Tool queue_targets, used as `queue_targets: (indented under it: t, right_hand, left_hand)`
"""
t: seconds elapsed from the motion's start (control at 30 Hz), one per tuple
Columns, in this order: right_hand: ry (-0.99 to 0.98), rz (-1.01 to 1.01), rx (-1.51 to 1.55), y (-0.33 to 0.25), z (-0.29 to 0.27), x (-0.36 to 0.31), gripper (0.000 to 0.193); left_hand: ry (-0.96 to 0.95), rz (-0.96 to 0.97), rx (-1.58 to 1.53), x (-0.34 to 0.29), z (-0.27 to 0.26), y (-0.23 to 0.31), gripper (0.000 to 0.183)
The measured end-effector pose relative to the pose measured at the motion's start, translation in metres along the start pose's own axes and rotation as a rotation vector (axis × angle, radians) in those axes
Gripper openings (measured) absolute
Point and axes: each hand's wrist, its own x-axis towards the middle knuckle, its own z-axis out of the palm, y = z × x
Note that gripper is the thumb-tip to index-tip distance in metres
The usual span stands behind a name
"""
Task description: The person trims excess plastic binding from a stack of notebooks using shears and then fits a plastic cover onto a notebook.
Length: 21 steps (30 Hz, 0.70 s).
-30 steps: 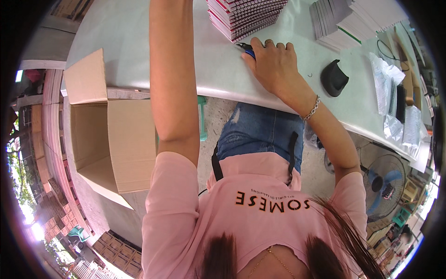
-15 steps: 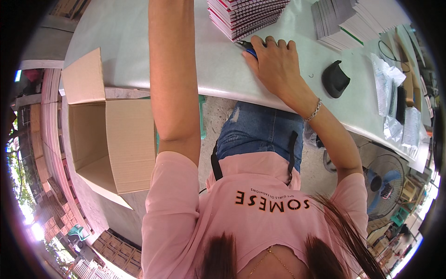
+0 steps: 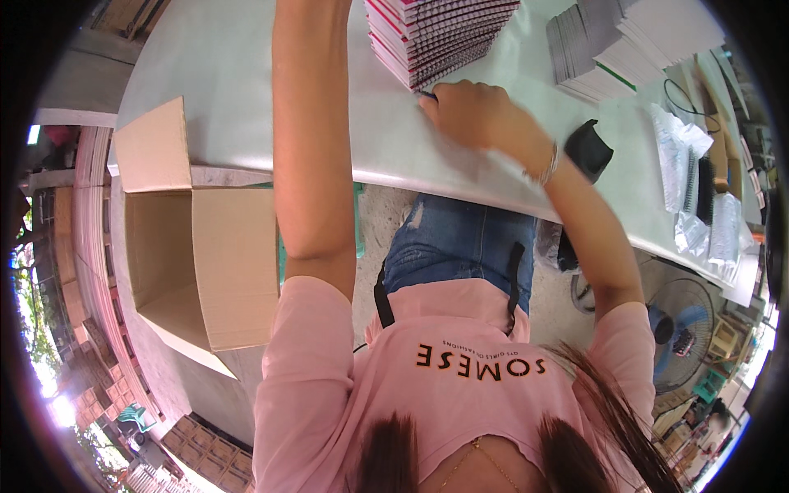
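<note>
My left forearm (image 3: 311, 140) stretches up past the top edge of the picture, so my left hand is out of view. A tall stack of spiral-bound notebooks (image 3: 444, 37) with red-edged covers stands at the top middle of the table. Just below the stack's near corner is my right hand (image 3: 472, 115), closed and slightly blurred, with a bracelet at the wrist. It grips small pliers (image 3: 426, 96); only their dark end shows past the fingers, close to the bottom notebooks.
A black curved plastic piece (image 3: 589, 152) lies right of my hand on the pale table (image 3: 222, 107). Further right are stacks of grey-white notebooks (image 3: 608, 57) and plastic-wrapped coils (image 3: 699, 189). An open cardboard box (image 3: 234, 271) stands at the left; a fan (image 3: 678, 333) is at the lower right.
My right hand has turned over at the wrist and dropped slightly, still beside the notebook stack; the pliers' blue handle is now hidden. The whole view has shifted a little.
</note>
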Motion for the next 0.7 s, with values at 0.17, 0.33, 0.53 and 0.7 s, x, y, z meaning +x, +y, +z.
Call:
queue_targets:
  t: [0.17,0.33,0.53,0.7]
  right_hand:
    - [-0.797,0.219,0.445,0.025,-0.049,0.034,0.051]
    - [-0.101,0.308,0.091,0.007,-0.080,-0.057,0.050]
    - [0.111,0.813,0.246,0.117,-0.116,-0.177,0.055]
    - [0.176,0.849,-0.144,0.186,-0.067,-0.210,0.056]
  left_hand:
    - [0.014,-0.051,0.028,-0.007,0.007,0.006,0.071]
    - [0.087,-0.092,0.129,-0.042,-0.026,0.005,0.069]
    - [-0.396,-0.543,0.632,-0.110,-0.105,-0.037,0.099]
    - [-0.674,-0.543,0.944,-0.129,-0.116,-0.065,0.095]
